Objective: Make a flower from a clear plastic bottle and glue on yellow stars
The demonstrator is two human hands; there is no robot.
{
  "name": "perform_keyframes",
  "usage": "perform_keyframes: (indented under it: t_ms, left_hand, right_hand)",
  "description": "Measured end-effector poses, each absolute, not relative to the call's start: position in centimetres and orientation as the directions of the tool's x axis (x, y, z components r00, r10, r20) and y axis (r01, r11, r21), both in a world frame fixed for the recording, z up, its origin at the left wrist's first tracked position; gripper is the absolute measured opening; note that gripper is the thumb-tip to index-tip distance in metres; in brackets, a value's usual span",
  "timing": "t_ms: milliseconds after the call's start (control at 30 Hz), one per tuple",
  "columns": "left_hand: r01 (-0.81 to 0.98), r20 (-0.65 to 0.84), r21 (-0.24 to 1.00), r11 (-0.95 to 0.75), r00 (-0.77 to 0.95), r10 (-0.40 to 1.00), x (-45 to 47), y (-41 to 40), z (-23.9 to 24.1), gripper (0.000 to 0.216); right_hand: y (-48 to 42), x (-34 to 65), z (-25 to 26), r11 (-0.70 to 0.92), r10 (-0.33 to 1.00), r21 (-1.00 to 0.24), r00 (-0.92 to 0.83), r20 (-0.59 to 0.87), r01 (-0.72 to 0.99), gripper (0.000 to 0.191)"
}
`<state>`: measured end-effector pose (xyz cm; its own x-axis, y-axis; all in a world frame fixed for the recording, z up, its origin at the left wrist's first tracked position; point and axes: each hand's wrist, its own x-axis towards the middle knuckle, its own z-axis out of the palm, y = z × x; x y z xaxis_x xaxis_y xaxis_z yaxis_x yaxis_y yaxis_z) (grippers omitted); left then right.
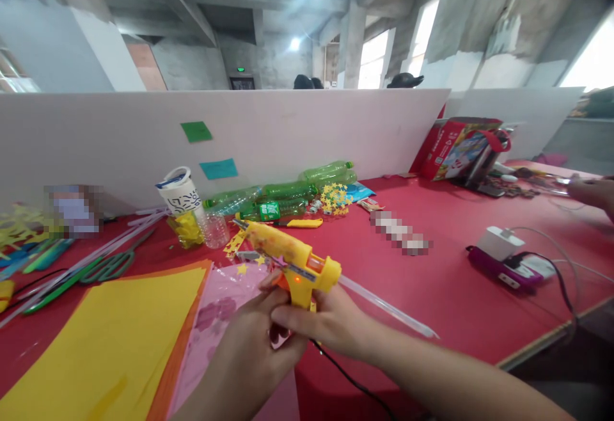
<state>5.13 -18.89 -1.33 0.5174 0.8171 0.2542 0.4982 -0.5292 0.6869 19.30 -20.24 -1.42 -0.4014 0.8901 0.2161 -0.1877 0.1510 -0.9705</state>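
Note:
A yellow hot glue gun [283, 251] is held up over the table, its nozzle pointing to the upper left and a small orange light glowing on its side. My right hand [336, 325] is closed around its handle, thumb across the front. Close against it, my left hand [261, 331] has its fingers curled at the trigger side of the handle, partly hiding the grip. A black cord [352, 379] runs down from the gun. Behind the gun a long clear glue stick [393, 309] slants to the lower right; whether it sits in the gun I cannot tell.
Yellow sheets [110, 325] and pink film [230, 299] lie at the left. Scissors [110, 267], a white paper cup [180, 194], green plastic bottles [288, 189] and a yellow cutter [302, 223] stand or lie farther back. A power strip [508, 267] is right; another person's hand [592, 190] shows beyond.

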Motion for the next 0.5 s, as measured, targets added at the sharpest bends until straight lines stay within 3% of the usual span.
perform_keyframes:
  t_ms: [100,267,367,500]
  left_hand:
    - [0.506,0.277,0.647,-0.570,0.541,0.794,5.4,-19.0,-1.3,0.010]
    - [0.576,0.294,0.503,-0.645,0.588,0.754,4.3,-19.9,-1.3,0.024]
    - [0.565,0.273,0.408,-0.717,0.674,0.686,3.8,-20.9,-1.5,0.022]
    - [0.491,0.115,0.405,-0.772,0.810,0.576,4.8,-21.2,-2.8,0.023]
  right_hand:
    - [-19.5,18.9,-1.9,0.057,0.912,-0.940,-0.365,0.186,-0.336,0.028]
    - [-16.8,21.9,-2.1,0.289,0.952,-0.945,-0.052,0.300,-0.155,0.021]
    - [-14.4,24.2,-3.7,0.277,0.961,-0.953,0.054,0.272,-0.123,0.014]
    - [-12.3,25.9,-6.9,0.220,0.969,-0.971,0.140,0.206,-0.093,0.015]
